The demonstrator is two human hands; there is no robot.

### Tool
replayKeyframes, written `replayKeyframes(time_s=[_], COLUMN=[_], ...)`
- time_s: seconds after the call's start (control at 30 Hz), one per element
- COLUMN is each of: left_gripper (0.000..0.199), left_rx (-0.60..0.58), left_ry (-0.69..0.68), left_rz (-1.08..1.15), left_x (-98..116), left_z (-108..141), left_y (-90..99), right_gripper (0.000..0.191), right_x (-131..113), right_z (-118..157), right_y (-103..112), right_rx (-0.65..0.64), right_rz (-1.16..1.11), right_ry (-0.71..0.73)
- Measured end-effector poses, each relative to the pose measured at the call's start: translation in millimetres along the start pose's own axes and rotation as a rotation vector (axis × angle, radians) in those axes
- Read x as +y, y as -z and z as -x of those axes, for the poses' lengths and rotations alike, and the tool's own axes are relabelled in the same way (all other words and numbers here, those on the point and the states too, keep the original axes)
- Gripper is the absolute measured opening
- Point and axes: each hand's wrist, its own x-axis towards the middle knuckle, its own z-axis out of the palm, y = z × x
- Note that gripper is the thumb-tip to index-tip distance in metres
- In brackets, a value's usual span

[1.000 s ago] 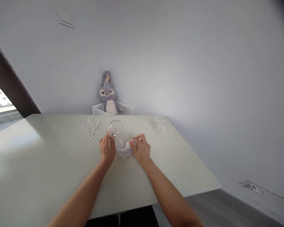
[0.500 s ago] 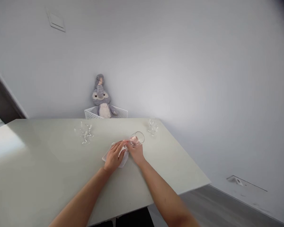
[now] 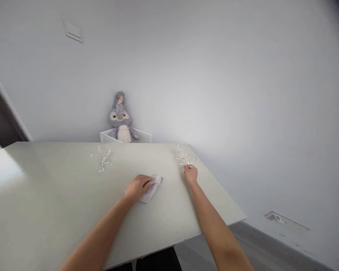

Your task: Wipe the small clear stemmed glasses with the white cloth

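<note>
At the table's right side, my right hand [image 3: 191,174] is closed round the lower part of a clear stemmed wine glass [image 3: 190,159], which stands upright with its bowl above my fingers. Just beyond it are other clear stemmed glasses [image 3: 180,151], close together; their outlines overlap. My left hand [image 3: 136,188] lies near the middle of the table with its fingers curled over a white cloth [image 3: 149,194]. Part of the cloth sticks out to the right of my thumb, and the rest is hidden under the palm.
Several clear stemmed glasses [image 3: 102,158] stand in a group on the left of the pale table [image 3: 59,195]. Behind the far edge, a grey plush toy [image 3: 120,116] sits in a white perforated basket [image 3: 142,136] against the wall.
My right hand has carried the wine glass away from the cloth, to the right, beside the other glasses. My left hand has stayed at the cloth, which now lies lower and flatter.
</note>
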Motion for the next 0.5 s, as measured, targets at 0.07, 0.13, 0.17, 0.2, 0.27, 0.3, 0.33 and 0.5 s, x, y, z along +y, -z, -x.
replayKeyframes(time_s=[0.07, 0.13, 0.17, 0.2, 0.27, 0.3, 0.33, 0.5], left_gripper=[0.025, 0.024, 0.025, 0.025, 0.023, 0.021, 0.019, 0.021], left_rx=[0.133, 0.269, 0.341, 0.414, 0.586, 0.689, 0.804, 1.221], left_ry=[0.0, 0.012, 0.035, 0.071, 0.191, 0.276, 0.377, 0.723], left_rz=[0.012, 0.01, 0.006, 0.003, 0.027, 0.075, 0.172, 0.753], left_x=[-1.3, -3.2, -4.4, -5.6, -8.1, -9.6, -11.4, -29.5], left_z=[0.1, 0.3, 0.3, 0.3, 0.4, 0.5, 0.6, 0.9], left_y=[1.3, 4.4, 6.4, 8.6, 13.2, 15.5, 17.9, 31.9], right_gripper=[0.029, 0.028, 0.027, 0.026, 0.024, 0.023, 0.024, 0.033], right_x=[4.9, 7.5, 8.2, 8.5, 8.5, 8.4, 8.4, 10.9], right_z=[-5.5, -10.9, -13.0, -14.6, -15.1, -13.9, -11.9, 1.6], right_y=[-1.2, -3.6, -4.9, -6.0, -7.2, -7.2, -6.7, 3.6], right_rx=[0.013, 0.02, 0.02, 0.018, 0.01, 0.004, 0.0, 0.016], right_rz=[0.01, 0.004, 0.001, -0.006, -0.028, -0.044, -0.065, -0.199], right_ry=[-0.031, -0.057, -0.067, -0.075, -0.084, -0.086, -0.089, -0.171])
